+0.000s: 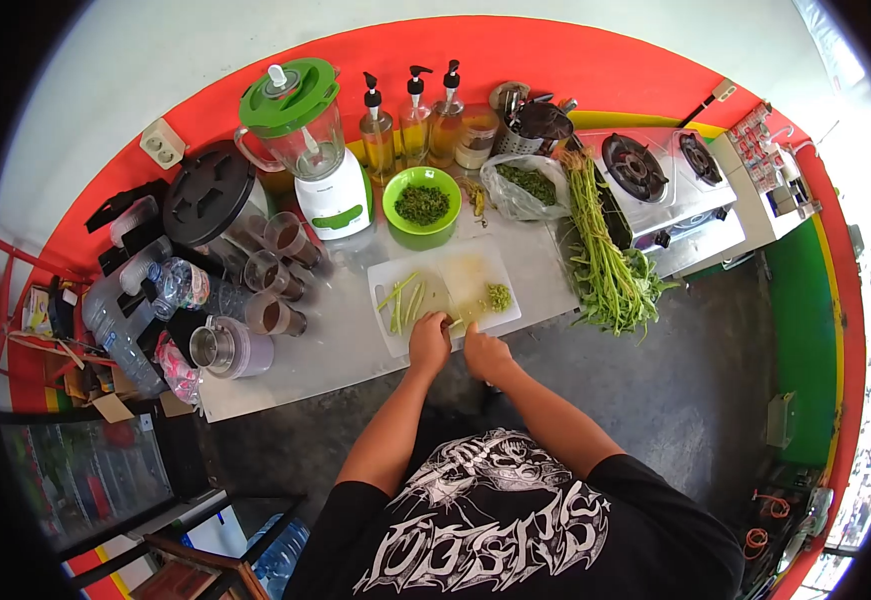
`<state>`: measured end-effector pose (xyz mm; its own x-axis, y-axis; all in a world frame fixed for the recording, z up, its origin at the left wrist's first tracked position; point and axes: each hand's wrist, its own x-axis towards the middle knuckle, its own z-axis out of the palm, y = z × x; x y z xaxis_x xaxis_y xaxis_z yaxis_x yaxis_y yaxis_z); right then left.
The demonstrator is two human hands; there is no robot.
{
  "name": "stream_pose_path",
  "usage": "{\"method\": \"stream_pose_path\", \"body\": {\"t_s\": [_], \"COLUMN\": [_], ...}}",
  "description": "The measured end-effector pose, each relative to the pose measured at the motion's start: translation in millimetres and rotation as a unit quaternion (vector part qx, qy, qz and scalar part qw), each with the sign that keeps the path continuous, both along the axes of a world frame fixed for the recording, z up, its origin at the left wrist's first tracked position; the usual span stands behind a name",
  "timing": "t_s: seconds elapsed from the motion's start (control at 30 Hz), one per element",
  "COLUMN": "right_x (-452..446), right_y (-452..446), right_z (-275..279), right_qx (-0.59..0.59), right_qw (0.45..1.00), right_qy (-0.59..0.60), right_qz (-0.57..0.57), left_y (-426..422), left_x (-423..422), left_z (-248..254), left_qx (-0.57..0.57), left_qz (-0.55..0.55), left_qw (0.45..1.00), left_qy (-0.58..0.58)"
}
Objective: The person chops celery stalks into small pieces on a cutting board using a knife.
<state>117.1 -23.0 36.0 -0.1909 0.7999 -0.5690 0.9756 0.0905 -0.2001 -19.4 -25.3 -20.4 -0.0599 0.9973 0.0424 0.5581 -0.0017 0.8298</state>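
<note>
right, both hands are at the near edge of the white cutting board (pixel 476 262) on the metal tabletop (pixel 336 345). left hand (pixel 430 343) is over that edge, fingers bunched narrow and pointing down. right hand (pixel 486 352) is just beside it, fingers curled in, thumb toward the left hand. a pale green bit (pixel 458 323) shows between the two; can't make out which hand grips it, or what else sits inside the right fist.

on the board: a few loose green stalks (pixel 403 300) lie on the left part, a small pile of chopped stalk (pixel 497 297) on the right, beyond the right hand.

behind the board is a green bowl (pixel 422 237) with chopped greens (pixel 422 204) in it. to the right of that, a clear plastic bag (pixel 548 211) with more dark chopped greens inside. further right, a big bunch of leafy stems (pixel 601 250) lies along the tabletop's right end, leaves hanging over the front edge, with the two-burner stove (pixel 671 195) next to it.

left of the bowl, a blender (pixel 334 203) with green lid; three cups of dark stuff (pixel 274 276) stand in a row in front of it.
</note>
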Motion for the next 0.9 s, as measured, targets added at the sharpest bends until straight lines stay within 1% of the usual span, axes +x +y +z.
{"method": "stream_pose_path", "body": {"t_s": [0.07, 0.17, 0.27, 0.3, 0.37, 0.47, 0.57, 0.67, 0.77, 0.9], "right_x": [0, 1, 8, 8, 10, 12, 15, 18, 19, 20], "right_y": [-6, 4, 9, 5, -3, 11, 22, 10, 9, 22], "right_z": [-9, -17, -1, -3, -7, -17, -12, -11, -24, -14], "right_qx": [0.014, 0.028, -0.002, -0.003, -0.006, -0.003, -0.015, -0.026, -0.029, -0.005], "right_qw": [1.000, 0.999, 0.999, 0.999, 0.998, 0.998, 0.997, 0.997, 0.996, 0.994], "right_qy": [0.017, 0.044, 0.029, 0.034, 0.056, 0.059, 0.054, 0.061, 0.076, 0.096], "right_qz": [-0.015, 0.003, 0.035, 0.035, 0.010, 0.035, 0.053, 0.035, 0.029, 0.046], "left_y": [-3, -2, -2, -3, -4, -8, -8, -8, -10, -12], "left_x": [4, 6, 5, 5, 10, 16, 15, 16, 17, 15], "left_z": [-3, -7, 1, -2, -8, 0, -2, -5, -11, -6], "left_qx": [0.005, 0.003, -0.011, -0.012, 0.000, 0.000, 0.021, 0.024, 0.034, 0.029], "left_qz": [0.019, 0.032, 0.012, 0.012, 0.046, 0.076, 0.066, 0.073, 0.078, 0.069], "left_qw": [1.000, 0.999, 1.000, 1.000, 0.999, 0.997, 0.997, 0.996, 0.996, 0.997], "left_qy": [0.019, 0.016, 0.007, 0.012, 0.006, -0.006, 0.022, 0.036, 0.019, 0.027]}}
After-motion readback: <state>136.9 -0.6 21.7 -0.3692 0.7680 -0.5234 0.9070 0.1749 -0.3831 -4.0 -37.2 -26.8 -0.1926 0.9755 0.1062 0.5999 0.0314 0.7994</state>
